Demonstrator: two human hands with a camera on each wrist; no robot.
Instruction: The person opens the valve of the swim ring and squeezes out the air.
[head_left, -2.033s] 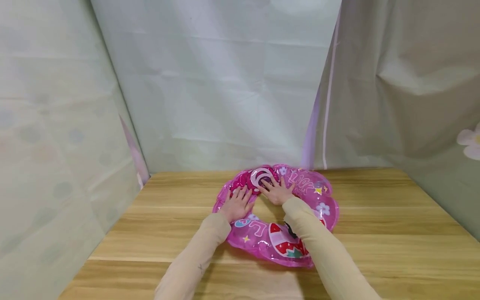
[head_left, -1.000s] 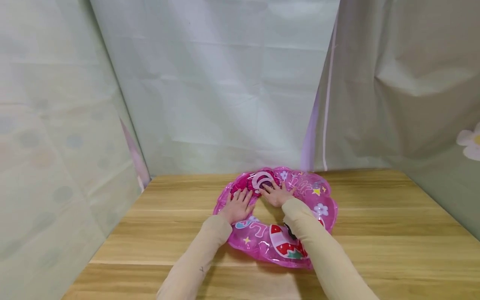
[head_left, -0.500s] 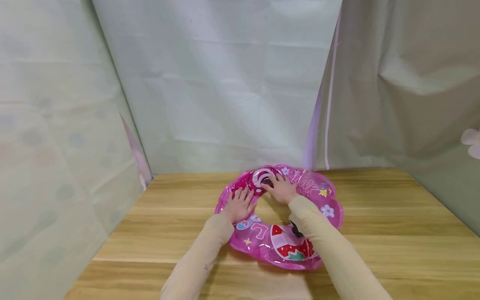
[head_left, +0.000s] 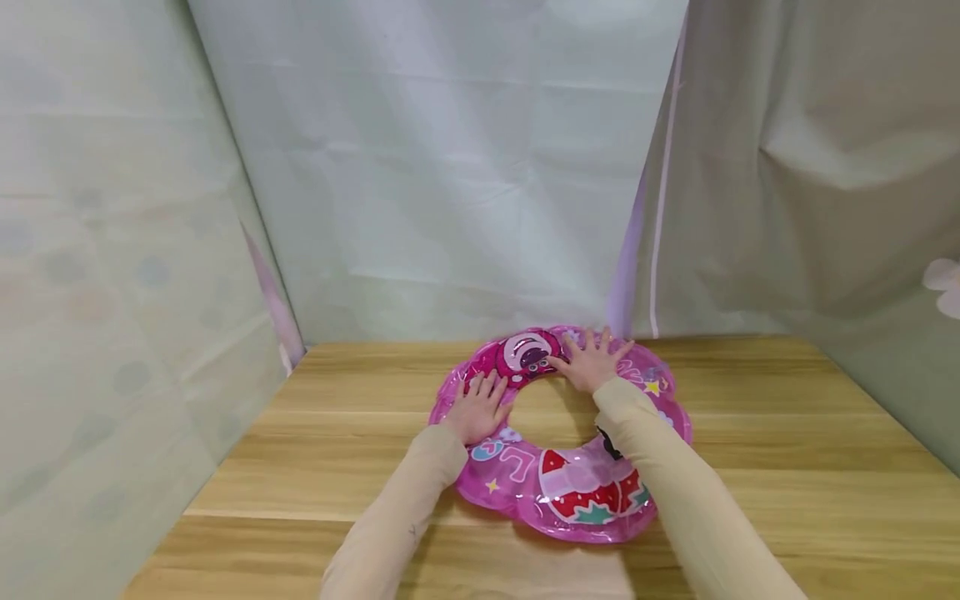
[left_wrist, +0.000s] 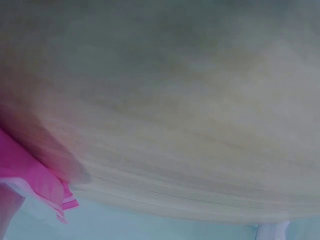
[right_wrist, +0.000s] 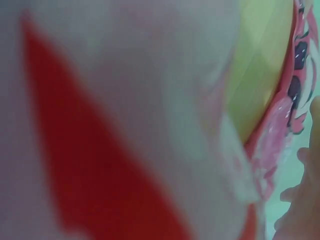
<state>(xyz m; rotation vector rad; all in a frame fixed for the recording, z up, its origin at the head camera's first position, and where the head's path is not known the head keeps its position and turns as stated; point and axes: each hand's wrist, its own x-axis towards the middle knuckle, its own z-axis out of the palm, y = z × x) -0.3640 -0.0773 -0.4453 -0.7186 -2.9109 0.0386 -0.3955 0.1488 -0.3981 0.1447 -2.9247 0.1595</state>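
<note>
A pink inflatable swim ring (head_left: 517, 500) with strawberry, bear and flower prints lies flat on the wooden table. My left hand (head_left: 477, 410) rests with spread fingers on its left side. On the far right part of the ring, my right hand (head_left: 591, 363) presses down, fingers straight and fanned out. The right forearm covers part of the ring's right side. In the left wrist view a pink corner of the swim ring (left_wrist: 30, 170) shows at the left edge. The ring fills much of the right wrist view, blurred, with fingers of the right hand (right_wrist: 305, 190) at the right edge.
The wooden table (head_left: 787, 467) extends to both sides of the ring and in front of it. A pale curtain (head_left: 450, 183) hangs right behind the table, and more sheeting (head_left: 112, 292) stands along the left and right sides.
My right hand has slid to the right along the far part of the ring, its fingers now spread wider, uncovering the bear print. The left hand stays in place.
</note>
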